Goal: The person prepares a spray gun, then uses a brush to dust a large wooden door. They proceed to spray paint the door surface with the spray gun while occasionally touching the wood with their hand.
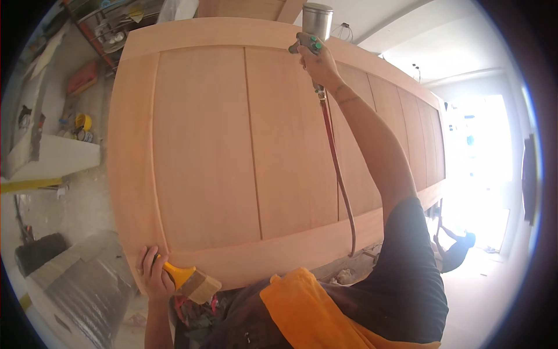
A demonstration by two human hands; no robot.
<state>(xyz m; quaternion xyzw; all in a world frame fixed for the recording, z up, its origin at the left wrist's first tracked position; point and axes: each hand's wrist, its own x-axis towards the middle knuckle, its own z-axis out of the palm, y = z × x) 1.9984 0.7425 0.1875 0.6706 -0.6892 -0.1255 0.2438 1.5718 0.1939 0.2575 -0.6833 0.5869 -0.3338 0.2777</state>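
Note:
A large wooden door panel [203, 145] with grooved boards and a raised frame lies before me. At its far edge my right hand [321, 63] is wrapped round the handle of a spray gun [308, 43], which carries a metal cup [317, 22] on top. A reddish hose [337, 157] hangs from the gun's handle across the panel to its near edge. By the near left corner my left hand [156, 276] grips a wide paintbrush [179, 274] with a yellow handle and pale bristles. Its fingers rest at the panel's edge.
A wrapped, plastic-covered bundle [87, 285] sits on the floor at lower left. Further left are a white ledge [64, 156], a yellow tape roll [83, 121] and a cluttered shelf [110, 29]. Another person [456, 250] is at far right near a bright opening. An orange cloth [308, 308] hangs over my front.

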